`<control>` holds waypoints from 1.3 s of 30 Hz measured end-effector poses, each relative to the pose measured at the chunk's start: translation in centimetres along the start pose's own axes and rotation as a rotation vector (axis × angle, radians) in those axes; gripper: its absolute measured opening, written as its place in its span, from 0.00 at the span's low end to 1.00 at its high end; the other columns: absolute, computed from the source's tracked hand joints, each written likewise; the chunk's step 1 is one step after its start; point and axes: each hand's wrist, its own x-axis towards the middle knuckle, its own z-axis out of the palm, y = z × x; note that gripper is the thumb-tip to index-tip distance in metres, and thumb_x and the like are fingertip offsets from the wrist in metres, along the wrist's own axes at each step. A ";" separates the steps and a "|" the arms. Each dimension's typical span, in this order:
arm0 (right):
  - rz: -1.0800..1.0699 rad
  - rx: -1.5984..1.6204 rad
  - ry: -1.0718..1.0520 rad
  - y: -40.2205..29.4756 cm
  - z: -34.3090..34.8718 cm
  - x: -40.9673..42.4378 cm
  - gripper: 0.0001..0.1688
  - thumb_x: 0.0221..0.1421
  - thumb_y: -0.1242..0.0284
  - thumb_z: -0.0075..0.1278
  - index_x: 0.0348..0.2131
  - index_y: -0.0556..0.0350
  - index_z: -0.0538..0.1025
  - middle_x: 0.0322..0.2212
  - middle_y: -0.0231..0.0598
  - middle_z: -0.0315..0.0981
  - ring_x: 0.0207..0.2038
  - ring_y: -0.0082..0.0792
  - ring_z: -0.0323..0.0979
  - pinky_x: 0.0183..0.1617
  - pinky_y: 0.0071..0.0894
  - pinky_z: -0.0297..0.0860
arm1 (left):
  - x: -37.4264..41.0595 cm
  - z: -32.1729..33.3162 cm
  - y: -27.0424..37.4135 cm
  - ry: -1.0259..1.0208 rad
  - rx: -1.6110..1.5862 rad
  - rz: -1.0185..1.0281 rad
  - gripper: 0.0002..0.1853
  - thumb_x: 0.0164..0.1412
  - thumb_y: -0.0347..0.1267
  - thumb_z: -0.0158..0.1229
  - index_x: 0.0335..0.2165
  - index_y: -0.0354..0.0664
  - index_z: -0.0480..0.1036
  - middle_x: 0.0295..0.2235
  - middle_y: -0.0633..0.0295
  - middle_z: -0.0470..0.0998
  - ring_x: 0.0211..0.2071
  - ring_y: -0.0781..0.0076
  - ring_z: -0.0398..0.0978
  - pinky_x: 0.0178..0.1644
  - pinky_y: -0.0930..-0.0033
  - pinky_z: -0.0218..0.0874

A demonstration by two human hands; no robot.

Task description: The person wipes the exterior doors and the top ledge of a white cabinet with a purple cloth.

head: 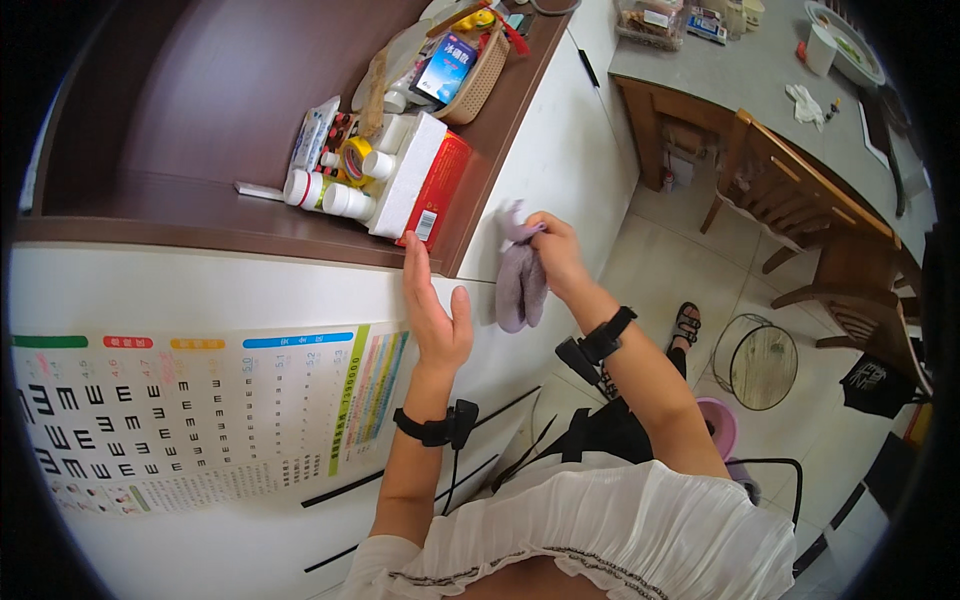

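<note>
My right hand (pixel 559 251) grips a folded lilac cloth (pixel 520 281) by its upper end, in front of the white cabinet door. The cloth hangs in a loose bundle. My left hand (pixel 440 319) is raised with its fingers straight and the thumb apart, holding nothing. Its fingertips are at the lower end of a red box (pixel 442 187); whether they touch it I cannot tell. That box stands beside a white foam tray (pixel 409 176) of bottles on the brown shelf (pixel 495 127). A roll of yellow tape (pixel 355 160) sits among the white bottles (pixel 348 201).
A tan plastic basket (pixel 480 79) with a blue medicine box (pixel 448 67) is farther along the shelf. An eye chart (pixel 195 405) covers the white panel at left. Wooden chairs (pixel 802 187), a grey-topped table (pixel 712 79), a round stool (pixel 763 367) and a pink bucket (pixel 718 424) are at right.
</note>
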 end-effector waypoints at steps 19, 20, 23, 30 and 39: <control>-0.790 -0.638 -0.412 1.1 6.7 -1.1 0.26 0.53 0.87 0.45 0.51 0.55 0.71 0.49 0.40 0.71 0.53 0.39 0.70 0.56 0.35 0.67 | -1.8 1.1 -1.1 0.009 0.180 -0.151 0.33 0.52 0.14 0.54 0.59 0.37 0.68 0.58 0.44 0.67 0.59 0.48 0.67 0.57 0.55 0.64; -0.870 -0.750 -0.420 1.2 6.3 -0.9 0.26 0.52 0.87 0.47 0.51 0.55 0.71 0.50 0.41 0.71 0.53 0.43 0.70 0.57 0.36 0.67 | -2.1 1.0 -1.4 -0.004 0.217 -0.121 0.32 0.52 0.14 0.54 0.58 0.37 0.69 0.59 0.44 0.67 0.59 0.47 0.67 0.57 0.55 0.64; -0.991 -0.983 -0.381 1.5 5.6 -1.2 0.29 0.53 0.77 0.51 0.56 0.55 0.70 0.54 0.45 0.68 0.58 0.53 0.63 0.64 0.47 0.60 | -2.5 0.7 -1.2 -0.027 0.195 -0.113 0.28 0.53 0.13 0.51 0.53 0.37 0.74 0.59 0.43 0.66 0.57 0.45 0.68 0.56 0.56 0.65; -0.890 -0.875 -0.318 4.8 4.5 -2.5 0.42 0.57 0.69 0.49 0.67 0.59 0.54 0.65 0.63 0.46 0.68 0.65 0.46 0.72 0.54 0.45 | -3.0 0.0 -1.7 -0.056 0.275 0.016 0.24 0.55 0.16 0.54 0.51 0.41 0.77 0.58 0.43 0.69 0.52 0.47 0.74 0.49 0.60 0.70; -0.896 -0.767 -0.140 8.8 5.6 -0.8 0.45 0.56 0.75 0.50 0.68 0.58 0.50 0.67 0.63 0.43 0.69 0.67 0.44 0.72 0.53 0.47 | -2.7 -0.1 0.1 -0.086 0.344 0.104 0.23 0.55 0.22 0.58 0.51 0.40 0.76 0.59 0.41 0.68 0.60 0.38 0.66 0.61 0.44 0.59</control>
